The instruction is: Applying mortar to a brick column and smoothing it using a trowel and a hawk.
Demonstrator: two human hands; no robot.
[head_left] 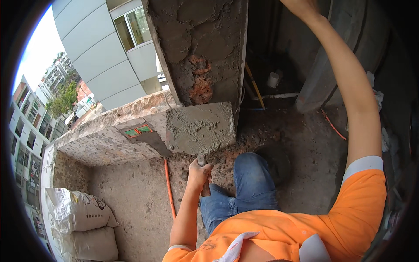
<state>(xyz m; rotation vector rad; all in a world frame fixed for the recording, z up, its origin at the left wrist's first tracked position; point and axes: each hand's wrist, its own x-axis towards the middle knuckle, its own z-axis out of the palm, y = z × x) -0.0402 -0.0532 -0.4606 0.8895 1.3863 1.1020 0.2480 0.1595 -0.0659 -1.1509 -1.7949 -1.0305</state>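
Observation:
My left hand (199,175) is closed round the handle (205,188) of a plasterer's hawk (201,126), a square board coated with wet grey mortar. The board is in front of the foot of a narrow wall pillar (196,35). Fresh mortar covers most of that pillar, and a patch of red brick (201,87) shows bare low on it. Raised high on the right, my right hand (304,8) is cut off by the top edge of the view, so its fingers and anything in them are hidden.
A low rough wall (109,139) with a green-and-orange electrical box (138,130) runs left of the pillar, buildings beyond it. Orange conduit (169,187) rises from the floor. White sacks (80,214) are stacked at lower left. A white cup-like object (273,79) sits back right.

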